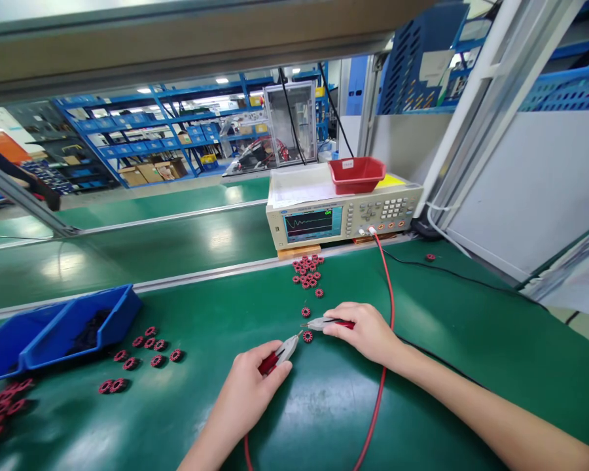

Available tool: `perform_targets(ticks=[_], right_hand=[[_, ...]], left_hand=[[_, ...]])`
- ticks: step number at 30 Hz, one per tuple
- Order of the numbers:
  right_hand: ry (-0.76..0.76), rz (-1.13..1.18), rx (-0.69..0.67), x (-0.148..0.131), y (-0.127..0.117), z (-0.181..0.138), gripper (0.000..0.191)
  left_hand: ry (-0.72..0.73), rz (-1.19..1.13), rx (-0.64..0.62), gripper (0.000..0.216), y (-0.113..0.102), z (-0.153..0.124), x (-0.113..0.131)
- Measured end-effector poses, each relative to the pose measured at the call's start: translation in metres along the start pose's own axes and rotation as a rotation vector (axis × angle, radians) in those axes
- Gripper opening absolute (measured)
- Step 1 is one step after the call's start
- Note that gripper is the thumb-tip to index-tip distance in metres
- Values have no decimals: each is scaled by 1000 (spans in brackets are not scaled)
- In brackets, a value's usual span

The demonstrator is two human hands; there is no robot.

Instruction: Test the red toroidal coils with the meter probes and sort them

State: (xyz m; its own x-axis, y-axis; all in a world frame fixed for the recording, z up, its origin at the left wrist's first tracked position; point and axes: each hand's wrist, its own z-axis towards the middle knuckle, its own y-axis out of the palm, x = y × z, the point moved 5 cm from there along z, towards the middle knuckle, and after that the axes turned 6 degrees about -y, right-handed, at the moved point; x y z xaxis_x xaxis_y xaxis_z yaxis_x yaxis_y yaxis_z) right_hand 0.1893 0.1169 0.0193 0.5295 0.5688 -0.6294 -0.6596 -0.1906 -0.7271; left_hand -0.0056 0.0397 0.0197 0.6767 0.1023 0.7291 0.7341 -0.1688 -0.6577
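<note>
My left hand (248, 389) is closed round a red-handled test probe (281, 353) whose metal tip points at a small red wound coil (307, 336) on the green mat. My right hand (366, 330) pinches a second red-handled probe (324, 323), its tip meeting the same coil from the right. Red leads (389, 307) run from both probes; the right one goes up to a beige tester (341, 219), whose screen shows a waveform and a green "OK". Another coil (305, 312) lies just above.
A heap of red coils (307, 271) lies before the tester, with a red tray (356, 174) on top of it. More coils (150, 347) are scattered at left beside blue bins (53, 333). A conveyor belt (127, 255) runs behind the mat.
</note>
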Motion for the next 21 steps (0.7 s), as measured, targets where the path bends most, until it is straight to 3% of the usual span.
perform_targets(ticks=[4, 11, 21], right_hand=[[-33, 61, -13, 9, -13, 1, 25], [-76, 3, -233, 11, -5, -2, 20], [-59, -100, -147, 1, 3, -4, 21]], left_hand=[[-6, 19, 15, 26, -1, 0, 1], [-1, 6, 8, 27, -1, -1, 3], [-18, -47, 31, 36, -2, 6, -6]])
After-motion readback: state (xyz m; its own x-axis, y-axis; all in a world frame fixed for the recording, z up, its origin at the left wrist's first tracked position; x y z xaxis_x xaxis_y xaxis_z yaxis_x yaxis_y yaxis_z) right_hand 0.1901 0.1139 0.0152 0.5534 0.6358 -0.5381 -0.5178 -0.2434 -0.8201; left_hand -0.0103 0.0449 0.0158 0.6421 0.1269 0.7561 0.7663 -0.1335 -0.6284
